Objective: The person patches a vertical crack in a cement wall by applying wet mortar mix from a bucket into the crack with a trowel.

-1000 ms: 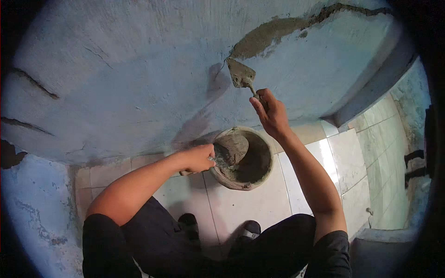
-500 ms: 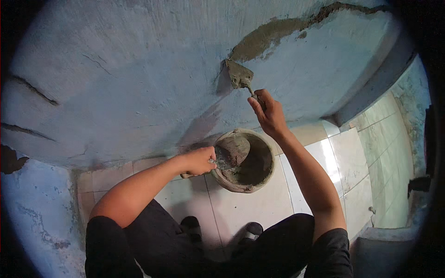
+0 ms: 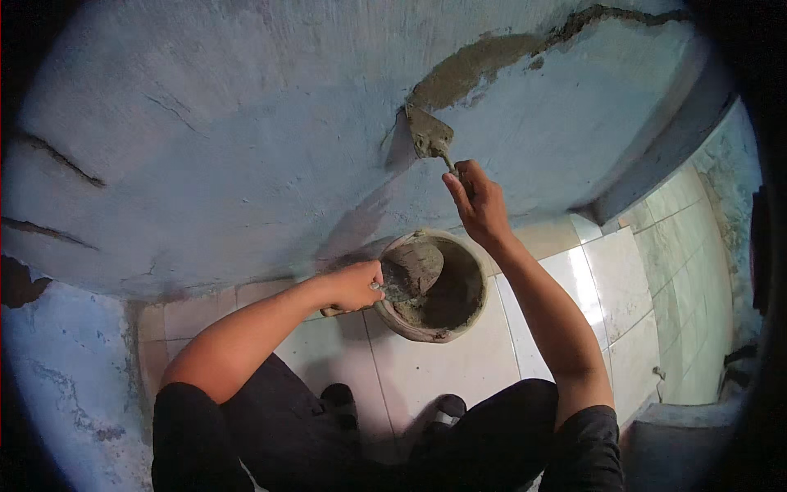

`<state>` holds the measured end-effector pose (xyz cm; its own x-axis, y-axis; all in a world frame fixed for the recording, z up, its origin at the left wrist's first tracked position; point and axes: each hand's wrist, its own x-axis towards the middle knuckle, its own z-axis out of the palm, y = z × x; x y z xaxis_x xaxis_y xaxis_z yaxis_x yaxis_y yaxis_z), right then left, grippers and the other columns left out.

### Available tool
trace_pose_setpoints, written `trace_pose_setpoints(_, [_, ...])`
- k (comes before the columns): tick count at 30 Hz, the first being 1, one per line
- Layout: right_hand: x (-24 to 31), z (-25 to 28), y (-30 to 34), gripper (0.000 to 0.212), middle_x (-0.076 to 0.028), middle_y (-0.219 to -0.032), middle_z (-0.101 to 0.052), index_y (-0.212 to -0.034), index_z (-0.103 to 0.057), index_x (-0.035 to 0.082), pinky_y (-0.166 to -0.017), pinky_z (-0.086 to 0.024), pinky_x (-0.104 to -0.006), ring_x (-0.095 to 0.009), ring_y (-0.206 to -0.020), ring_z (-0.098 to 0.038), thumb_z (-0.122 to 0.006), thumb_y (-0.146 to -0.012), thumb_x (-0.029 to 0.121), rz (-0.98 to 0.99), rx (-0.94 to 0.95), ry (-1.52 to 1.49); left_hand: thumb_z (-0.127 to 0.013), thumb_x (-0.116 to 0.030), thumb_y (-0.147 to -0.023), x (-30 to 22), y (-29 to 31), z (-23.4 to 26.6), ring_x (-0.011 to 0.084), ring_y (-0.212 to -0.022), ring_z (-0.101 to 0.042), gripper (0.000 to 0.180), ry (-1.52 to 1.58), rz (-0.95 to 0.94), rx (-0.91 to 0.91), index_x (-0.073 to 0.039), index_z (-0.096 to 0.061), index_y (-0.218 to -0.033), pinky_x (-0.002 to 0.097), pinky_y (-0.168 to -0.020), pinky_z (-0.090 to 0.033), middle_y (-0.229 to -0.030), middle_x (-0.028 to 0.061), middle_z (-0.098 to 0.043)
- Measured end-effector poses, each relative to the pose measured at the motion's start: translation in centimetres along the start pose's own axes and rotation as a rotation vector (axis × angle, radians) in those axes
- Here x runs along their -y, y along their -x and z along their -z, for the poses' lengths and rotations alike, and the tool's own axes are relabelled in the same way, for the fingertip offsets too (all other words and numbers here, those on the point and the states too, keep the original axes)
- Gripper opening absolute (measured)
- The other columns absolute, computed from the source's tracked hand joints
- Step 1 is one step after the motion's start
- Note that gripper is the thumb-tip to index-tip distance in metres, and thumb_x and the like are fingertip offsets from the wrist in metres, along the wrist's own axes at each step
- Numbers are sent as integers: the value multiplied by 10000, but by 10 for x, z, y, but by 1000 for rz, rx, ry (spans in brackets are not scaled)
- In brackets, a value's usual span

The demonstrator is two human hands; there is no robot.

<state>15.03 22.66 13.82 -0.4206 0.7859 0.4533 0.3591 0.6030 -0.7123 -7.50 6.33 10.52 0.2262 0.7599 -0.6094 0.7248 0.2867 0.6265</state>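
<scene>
My right hand (image 3: 479,201) is closed round the handle of a small pointed trowel (image 3: 429,134) smeared with grey mortar. The blade's tip is at the blue wall (image 3: 270,148), by the lower left end of a damp mortar strip (image 3: 471,72). My left hand (image 3: 354,285) grips a second, broader trowel (image 3: 420,266) by its handle. This blade lies over the mouth of a round bucket (image 3: 485,307), with a lump of mortar on it. Inside the bucket, mortar coats the walls, and the blade hides part of the interior.
Dark open cracks (image 3: 61,160) run across the wall at the left. The bucket stands on pale floor tiles (image 3: 443,369) close to the wall's foot, in front of my feet (image 3: 447,406). A raised blue ledge (image 3: 664,139) juts out at the right.
The small trowel in my right hand has shifted very slightly right and down along the wall. My left hand and its trowel have stayed almost still.
</scene>
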Motion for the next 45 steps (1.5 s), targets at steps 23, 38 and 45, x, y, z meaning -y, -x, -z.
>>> trace_pose_setpoints(23, [1,2,3,289,-146,-600,-510,-1070,-569,32,-536,-394,-417,-324,-522,-469,-660,-1023,302,33,-48,54,-689,-227,-987,1,-2,-1,183,-695,-614,361,32,4,3,7,-508,-1194,371,-560,-484,-945,128,-669])
trace_pose_setpoints(38, [2,-3,7,309,-169,-635,-558,-1095,-581,40,-549,-418,-425,-354,-546,-522,-671,-1013,324,-28,16,69,-660,-232,-1005,0,0,1,184,-701,-616,356,15,14,45,15,-488,-1195,373,-569,-485,-947,138,-669])
trace_pose_setpoints(45, [-4,9,-2,286,-164,-644,-569,-1064,-571,54,-550,-430,-434,-383,-567,-549,-675,-1011,316,40,-79,125,-666,-241,-1002,-8,3,2,215,-768,-636,367,3,34,44,18,-493,-1195,407,-635,-510,-1011,142,-672])
